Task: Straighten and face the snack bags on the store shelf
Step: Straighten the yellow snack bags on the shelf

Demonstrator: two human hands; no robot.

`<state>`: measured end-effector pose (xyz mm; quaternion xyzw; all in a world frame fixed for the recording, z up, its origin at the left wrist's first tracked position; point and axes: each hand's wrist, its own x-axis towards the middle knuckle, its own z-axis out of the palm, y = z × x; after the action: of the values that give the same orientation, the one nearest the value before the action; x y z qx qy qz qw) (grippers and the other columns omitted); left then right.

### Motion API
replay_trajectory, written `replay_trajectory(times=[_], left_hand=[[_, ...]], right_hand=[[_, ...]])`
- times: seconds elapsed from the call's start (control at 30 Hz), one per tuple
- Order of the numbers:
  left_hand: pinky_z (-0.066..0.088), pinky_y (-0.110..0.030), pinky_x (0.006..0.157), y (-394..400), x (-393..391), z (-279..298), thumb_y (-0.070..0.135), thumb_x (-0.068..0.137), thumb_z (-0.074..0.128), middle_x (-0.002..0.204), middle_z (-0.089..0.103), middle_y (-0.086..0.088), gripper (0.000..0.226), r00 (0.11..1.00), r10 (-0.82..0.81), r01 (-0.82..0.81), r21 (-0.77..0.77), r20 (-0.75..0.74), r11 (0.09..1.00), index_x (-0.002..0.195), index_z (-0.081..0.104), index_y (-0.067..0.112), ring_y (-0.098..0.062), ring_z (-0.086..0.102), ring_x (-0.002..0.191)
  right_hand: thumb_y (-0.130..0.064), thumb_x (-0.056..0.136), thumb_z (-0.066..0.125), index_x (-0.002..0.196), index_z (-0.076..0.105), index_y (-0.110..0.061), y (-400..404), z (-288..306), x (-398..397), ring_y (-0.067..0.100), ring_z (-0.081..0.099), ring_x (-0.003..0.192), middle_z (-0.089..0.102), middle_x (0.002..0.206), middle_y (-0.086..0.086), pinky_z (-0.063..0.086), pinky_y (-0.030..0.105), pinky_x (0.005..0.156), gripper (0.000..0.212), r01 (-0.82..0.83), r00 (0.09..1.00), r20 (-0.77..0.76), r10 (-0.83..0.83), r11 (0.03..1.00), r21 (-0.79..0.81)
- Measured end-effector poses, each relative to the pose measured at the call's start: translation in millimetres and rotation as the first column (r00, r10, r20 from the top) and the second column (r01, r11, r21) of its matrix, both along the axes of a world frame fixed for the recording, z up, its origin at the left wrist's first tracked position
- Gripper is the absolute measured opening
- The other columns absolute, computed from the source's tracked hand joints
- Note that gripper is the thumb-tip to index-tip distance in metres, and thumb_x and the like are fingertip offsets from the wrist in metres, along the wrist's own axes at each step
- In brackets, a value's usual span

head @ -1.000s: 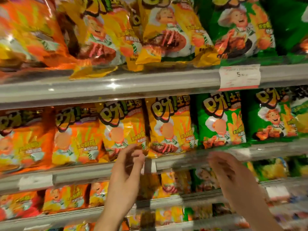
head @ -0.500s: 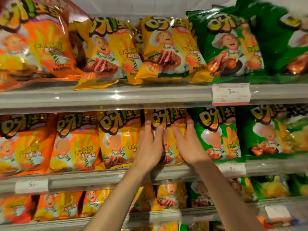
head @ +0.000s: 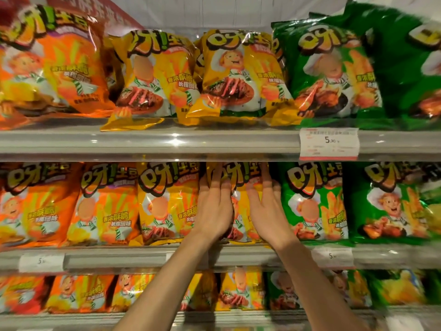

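Mid shelf, L to R. Well left of the fingers: two orange bags upright, faces out. Just left of the left hand: yellow bag, upright, its right edge partly behind that hand.

Left hand: fingers straight, spread a little, flat on the front of the target yellow bag, tips up near the logo under the shelf above. Nothing gripped, just pressing/touching.

Target bag sits between the two hands, on the mid shelf edge, mostly hidden by both palms; only a strip between them and the logo on top show. Can't tell if it's square yet.

Right hand: also flat, fingers extended on the bag's right side, outer fingers just beside or touching the green bag. Can't tell which. Holds nothing.

Right of the fingers: more green bags, blurred.

Risks, as I judge it:
- Flat palms w/ no grip on slick film: a push could make the bag slide back or twist instead of squaring up.
- Pressing too hard could crush the chips or dent the front.
- Right hand's outer fingers could drag the green neighbour askew.
- Bag bottom sits near the shelf lip; a downward pull may tip it off the front.
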<state>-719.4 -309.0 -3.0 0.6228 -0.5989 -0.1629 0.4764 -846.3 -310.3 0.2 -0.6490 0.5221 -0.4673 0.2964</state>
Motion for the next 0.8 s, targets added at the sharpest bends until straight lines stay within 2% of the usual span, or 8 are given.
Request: replay_trajectory(times=[0.07, 0.27, 0.33, 0.43, 0.53, 0.63, 0.73, 0.8], left_hand=[[0.018, -0.041, 0.12, 9.2, -2.8, 6.3, 0.037, 0.108, 0.026, 0.162, 0.024, -0.004, 0.048, 0.999, -0.026, 0.025, -0.022, -0.028, 0.999, 0.156, 0.024, 0.033, -0.025, 0.017, 0.15], [0.018, -0.042, 0.12, 17.4, -7.1, 11.8, 0.028, 0.109, 0.027, 0.165, 0.018, 0.0, 0.046, 0.998, -0.058, 0.058, -0.048, -0.001, 0.997, 0.155, 0.028, 0.025, -0.028, 0.012, 0.152], [0.025, -0.047, 0.119, 14.9, -6.3, 7.9, 0.026, 0.109, 0.027, 0.163, 0.024, -0.003, 0.041, 0.997, -0.038, 0.04, -0.04, 0.065, 0.998, 0.147, 0.04, 0.021, -0.033, 0.016, 0.15], [0.032, -0.052, 0.113, 13.5, -5.7, 3.6, 0.025, 0.109, 0.026, 0.16, 0.032, -0.004, 0.036, 0.991, -0.02, 0.025, -0.038, 0.129, 0.999, 0.134, 0.051, 0.018, -0.035, 0.023, 0.145], [0.03, -0.051, 0.114, 15.5, -6.0, 6.8, 0.026, 0.109, 0.027, 0.16, 0.031, -0.004, 0.037, 0.995, -0.016, 0.019, -0.032, 0.096, 0.999, 0.137, 0.051, 0.019, -0.033, 0.023, 0.146], [0.027, -0.046, 0.116, 20.5, -6.3, 11.5, 0.027, 0.109, 0.028, 0.158, 0.034, -0.009, 0.04, 0.999, -0.045, 0.045, -0.032, 0.001, 0.998, 0.147, 0.041, 0.022, -0.032, 0.027, 0.145], [0.028, -0.034, 0.113, 23.9, -0.4, 6.0, 0.038, 0.107, 0.033, 0.151, 0.04, -0.007, 0.041, 0.997, -0.073, 0.071, -0.052, -0.04, 0.996, 0.149, 0.031, 0.038, -0.023, 0.032, 0.142], [0.029, -0.025, 0.107, 29.8, 7.7, 1.8, 0.044, 0.105, 0.039, 0.145, 0.043, -0.001, 0.05, 0.997, -0.07, 0.068, -0.067, -0.027, 0.995, 0.152, 0.029, 0.035, -0.014, 0.036, 0.139]], right_hand=[[-0.043, 0.104, 0.033, 0.153, 0.004, -0.048, -1.8, 1.3, -2.7, 0.023, 0.015, 0.149, 0.011, 0.163, -0.001, 0.019, 0.039, 0.116, 0.058, -0.013, 0.999, -0.037, 0.012, 1.0, -0.026], [-0.035, 0.107, 0.029, 0.155, 0.015, -0.031, -3.1, -2.9, -4.1, 0.025, 0.014, 0.148, 0.008, 0.165, -0.005, 0.021, 0.043, 0.116, 0.05, -0.065, 0.974, -0.223, 0.039, 0.992, -0.112], [-0.032, 0.107, 0.029, 0.151, 0.027, -0.023, -4.8, -6.3, -4.1, 0.029, 0.019, 0.145, 0.009, 0.165, 0.003, 0.027, 0.044, 0.112, 0.045, -0.032, 0.931, -0.364, -0.019, 0.99, -0.135], [-0.009, 0.102, 0.036, 0.136, 0.046, -0.009, -8.4, -16.5, -1.6, 0.05, 0.03, 0.133, 0.011, 0.162, 0.023, 0.043, 0.055, 0.098, 0.036, -0.001, 0.872, -0.475, -0.121, 0.969, -0.248], [-0.019, 0.105, 0.028, 0.139, 0.041, -0.017, -11.6, -12.9, 1.5, 0.04, 0.02, 0.138, 0.001, 0.165, 0.012, 0.037, 0.05, 0.103, 0.037, 0.027, 0.886, -0.449, -0.113, 0.981, -0.193], [-0.037, 0.105, 0.028, 0.147, 0.032, -0.024, -13.8, -11.7, -0.7, 0.031, 0.02, 0.141, 0.012, 0.163, 0.008, 0.03, 0.044, 0.108, 0.045, 0.014, 0.936, -0.347, -0.06, 0.991, -0.133], [-0.05, 0.102, 0.033, 0.155, 0.007, -0.044, -1.8, -6.4, -5.1, 0.023, 0.022, 0.146, 0.016, 0.16, -0.002, 0.026, 0.037, 0.112, 0.06, 0.01, 0.992, -0.124, -0.017, 0.998, -0.06], [-0.052, 0.101, 0.038, 0.156, 0.008, -0.04, 6.1, -4.3, -9.9, 0.018, 0.02, 0.148, 0.015, 0.162, -0.005, 0.021, 0.033, 0.116, 0.064, -0.012, 0.989, -0.151, 0.001, 0.998, -0.069]])
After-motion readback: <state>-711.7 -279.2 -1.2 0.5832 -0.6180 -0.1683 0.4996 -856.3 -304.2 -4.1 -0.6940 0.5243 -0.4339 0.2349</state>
